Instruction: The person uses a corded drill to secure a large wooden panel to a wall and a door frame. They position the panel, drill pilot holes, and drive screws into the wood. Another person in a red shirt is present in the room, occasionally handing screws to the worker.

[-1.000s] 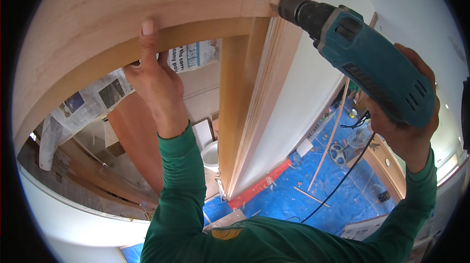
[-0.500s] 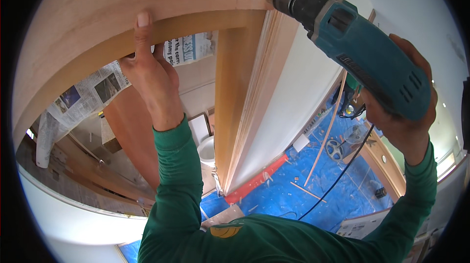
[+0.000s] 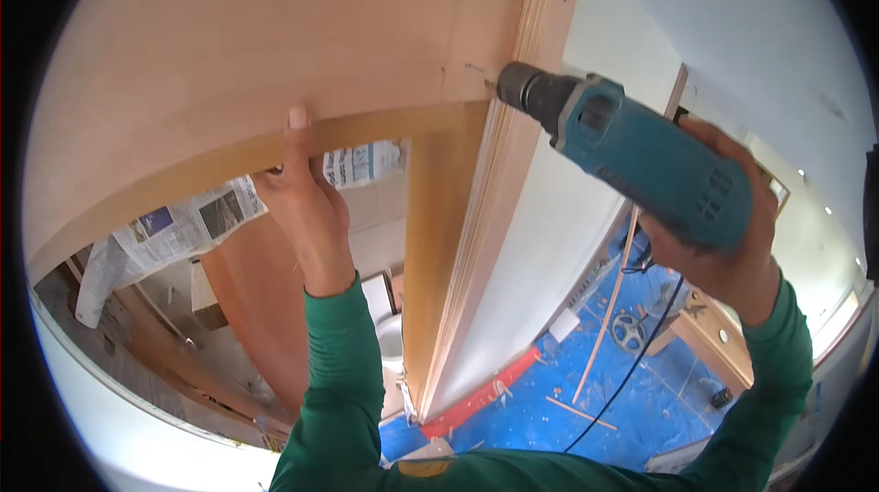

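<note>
My right hand is wrapped around the body of a teal corded power drill, held out to the upper right. Its black chuck points left, and a thin drill bit extends to the face of a pale wooden panel, close to a small dark hole. Whether the tip touches the wood, I cannot tell. My left hand grips the lower edge of the wooden door frame's head, thumb up on the front and fingers curled behind it, partly hidden.
Newspaper hangs under the frame's head. The jamb and its moulding run down beside a white wall. Below, a blue sheet covers the floor, with wood strips and a wheel-like object. The drill's black cord trails down.
The whole scene sits lower in the picture, showing more of the panel above. The drill bit remains near the same small hole, and my left hand keeps its grip on the frame's edge.
</note>
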### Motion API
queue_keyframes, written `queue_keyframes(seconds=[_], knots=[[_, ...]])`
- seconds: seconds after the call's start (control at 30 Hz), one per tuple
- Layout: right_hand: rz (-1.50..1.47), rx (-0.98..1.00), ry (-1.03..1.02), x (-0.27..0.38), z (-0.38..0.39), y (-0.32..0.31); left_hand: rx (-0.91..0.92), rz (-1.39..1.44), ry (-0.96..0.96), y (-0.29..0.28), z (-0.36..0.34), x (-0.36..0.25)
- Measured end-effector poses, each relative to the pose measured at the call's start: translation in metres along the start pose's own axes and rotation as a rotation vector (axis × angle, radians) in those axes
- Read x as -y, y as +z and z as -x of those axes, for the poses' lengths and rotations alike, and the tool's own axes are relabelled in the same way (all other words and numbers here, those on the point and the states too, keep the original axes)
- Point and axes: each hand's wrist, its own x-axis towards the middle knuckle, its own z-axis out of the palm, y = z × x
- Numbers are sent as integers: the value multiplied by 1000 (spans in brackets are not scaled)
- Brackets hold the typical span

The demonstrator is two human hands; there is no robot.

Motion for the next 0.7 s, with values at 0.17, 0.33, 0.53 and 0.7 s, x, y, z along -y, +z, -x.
queue_keyframes(seconds=[0.17,0.33,0.53,0.7], knots=[[11,21,18,-3,4,2,13,-11,-2,1,1,-3],[53,17,19,-1,3,4,3,20,4,-3,-2,-4],[0,85,21,-9,10,1,-4,39,-15,-4,0,3],[-15,99,11,-10,8,0,7,14,5,-4,-2,2]])
